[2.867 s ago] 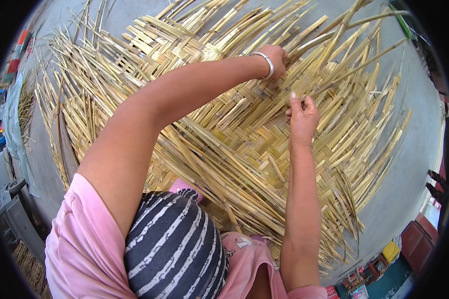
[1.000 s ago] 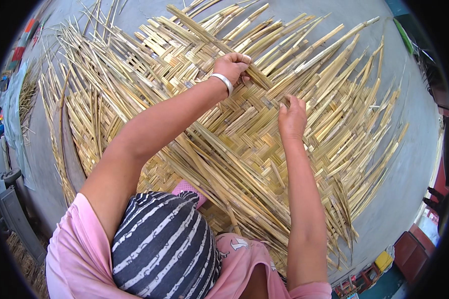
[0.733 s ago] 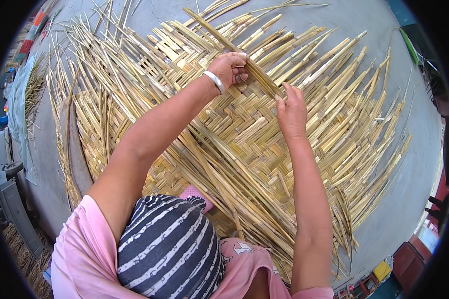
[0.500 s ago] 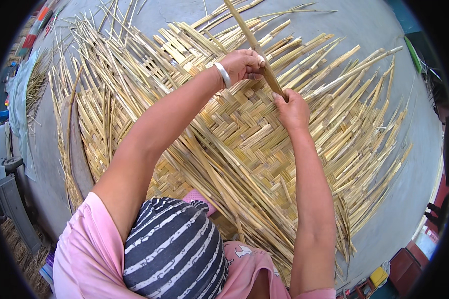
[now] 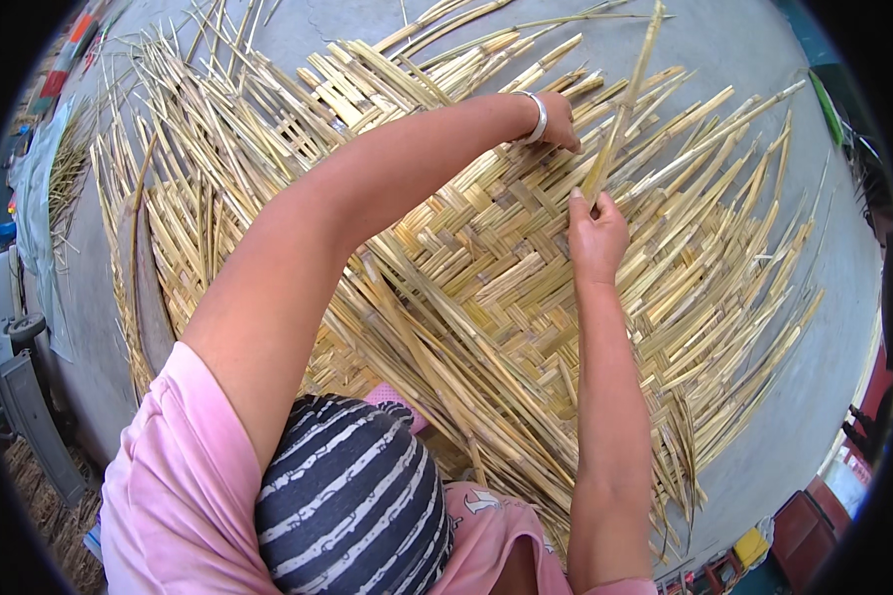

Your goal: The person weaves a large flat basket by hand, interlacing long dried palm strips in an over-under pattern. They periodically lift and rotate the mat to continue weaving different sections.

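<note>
My right hand is closed round the lower end of a flat split reed strip, which slants up and away over the mat. Just beyond it, my left hand reaches down to the mat's far strips, its fingers curled and pressed together. What lies between those fingertips is hidden. Under both hands spreads a woven reed mat in a zigzag pattern, its loose strip ends fanning out to the right and the far side. A bundle of long loose reeds lies diagonally across it.
More loose reeds lie across the far left of the mat. A dark curved piece rests along its left edge. Grey floor surrounds it. At left are a pale sheet and a grey cart-like object; a yellow item lies lower right.
My left hand has let go of the reed strip and moved right, down to the mat's strips. The strip, still in my right hand, has swung from leaning left to leaning right.
</note>
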Demonstrator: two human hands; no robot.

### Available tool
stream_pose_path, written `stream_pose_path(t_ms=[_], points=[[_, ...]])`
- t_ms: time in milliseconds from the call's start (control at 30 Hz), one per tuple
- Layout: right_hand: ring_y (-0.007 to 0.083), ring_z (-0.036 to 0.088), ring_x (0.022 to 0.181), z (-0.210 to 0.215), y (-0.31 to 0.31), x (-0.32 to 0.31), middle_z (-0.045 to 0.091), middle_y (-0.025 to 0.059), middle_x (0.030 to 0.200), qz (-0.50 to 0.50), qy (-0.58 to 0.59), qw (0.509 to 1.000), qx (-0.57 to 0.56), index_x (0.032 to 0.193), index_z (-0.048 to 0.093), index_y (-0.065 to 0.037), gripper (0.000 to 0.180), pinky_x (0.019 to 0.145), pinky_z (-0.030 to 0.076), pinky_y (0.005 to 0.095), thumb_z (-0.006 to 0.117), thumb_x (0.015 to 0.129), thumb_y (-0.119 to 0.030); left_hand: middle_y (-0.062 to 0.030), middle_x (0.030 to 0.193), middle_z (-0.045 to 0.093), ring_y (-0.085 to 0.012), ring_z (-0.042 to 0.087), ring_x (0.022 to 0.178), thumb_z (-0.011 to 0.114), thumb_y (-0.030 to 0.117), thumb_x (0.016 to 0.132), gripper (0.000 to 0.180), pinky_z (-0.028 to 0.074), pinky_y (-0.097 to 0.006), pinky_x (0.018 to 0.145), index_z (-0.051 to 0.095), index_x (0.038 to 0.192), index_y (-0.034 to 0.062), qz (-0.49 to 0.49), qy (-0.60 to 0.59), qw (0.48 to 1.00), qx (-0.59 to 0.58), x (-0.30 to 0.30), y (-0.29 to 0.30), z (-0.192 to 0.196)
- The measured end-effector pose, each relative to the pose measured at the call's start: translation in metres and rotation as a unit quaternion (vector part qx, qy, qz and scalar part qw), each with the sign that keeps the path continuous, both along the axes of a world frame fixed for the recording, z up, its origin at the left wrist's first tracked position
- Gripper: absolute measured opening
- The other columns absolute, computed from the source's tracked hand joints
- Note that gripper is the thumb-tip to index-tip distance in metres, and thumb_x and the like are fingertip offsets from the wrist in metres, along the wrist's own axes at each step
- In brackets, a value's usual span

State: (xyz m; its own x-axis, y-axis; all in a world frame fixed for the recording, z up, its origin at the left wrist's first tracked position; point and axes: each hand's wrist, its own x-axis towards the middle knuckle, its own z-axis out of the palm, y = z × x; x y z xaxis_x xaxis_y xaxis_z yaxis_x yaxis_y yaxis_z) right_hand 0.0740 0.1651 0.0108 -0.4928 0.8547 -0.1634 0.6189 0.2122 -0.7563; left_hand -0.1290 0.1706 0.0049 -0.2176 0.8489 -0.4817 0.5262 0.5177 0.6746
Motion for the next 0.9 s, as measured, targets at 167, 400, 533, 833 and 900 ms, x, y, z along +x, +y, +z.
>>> stream_pose_path(t_ms=[167,400,533,833,900], points=[[0.0140,0.054,0.050,0.003,-0.007,0.001,0.054,0.0063,0.058,-0.067,0.075,0.993,-0.054,0.077,0.053,-0.001,0.024,0.050,0.044,0.0318,0.063,0.084,-0.021,-0.0053,0.063,0.059,-0.0142,0.056,0.051,0.084,0.036,0.065,0.039,0.044,-0.028,0.047,0.060,0.072,0.0053,0.080,-0.253,0.963,-0.043,-0.002,-0.006,0.013],[0.0116,0.053,0.046,-0.002,-0.010,-0.001,0.052,0.0036,0.058,-0.097,0.143,0.978,-0.118,0.072,0.048,-0.001,0.026,0.044,0.044,0.0277,0.063,0.085,-0.018,-0.0100,0.074,0.065,-0.0176,0.059,0.060,0.083,0.033,0.062,0.043,0.047,-0.031,0.055,0.066,0.082,-0.0015,0.030,-0.125,0.991,0.029,0.007,-0.007,0.004],[0.0111,0.053,0.046,-0.001,-0.011,-0.002,0.051,0.0033,0.058,-0.104,0.142,0.978,-0.111,0.071,0.046,-0.002,0.027,0.043,0.044,0.0276,0.063,0.085,-0.017,-0.0148,0.087,0.066,-0.0205,0.063,0.069,0.082,0.029,0.063,0.060,0.052,-0.035,0.064,0.058,0.105,-0.0076,0.012,-0.099,0.994,-0.034,0.012,-0.005,0.011],[0.0101,0.052,0.045,-0.003,-0.011,0.000,0.051,0.0026,0.060,-0.098,0.159,0.975,-0.121,0.070,0.045,-0.002,0.027,0.042,0.043,0.0271,0.062,0.086,-0.015,-0.0177,0.091,0.066,-0.0243,0.064,0.081,0.079,0.028,0.064,0.059,0.052,-0.035,0.071,0.057,0.105,-0.0088,0.014,-0.097,0.995,-0.009,0.016,-0.009,0.006],[0.0101,0.052,0.045,-0.004,-0.010,0.000,0.051,0.0027,0.060,-0.101,0.161,0.974,-0.125,0.070,0.045,-0.002,0.026,0.042,0.043,0.0271,0.062,0.086,-0.015,-0.0178,0.089,0.066,-0.0247,0.064,0.080,0.078,0.026,0.064,0.056,0.051,-0.035,0.071,0.057,0.103,-0.0085,0.019,-0.085,0.996,-0.012,0.017,-0.010,0.009]])
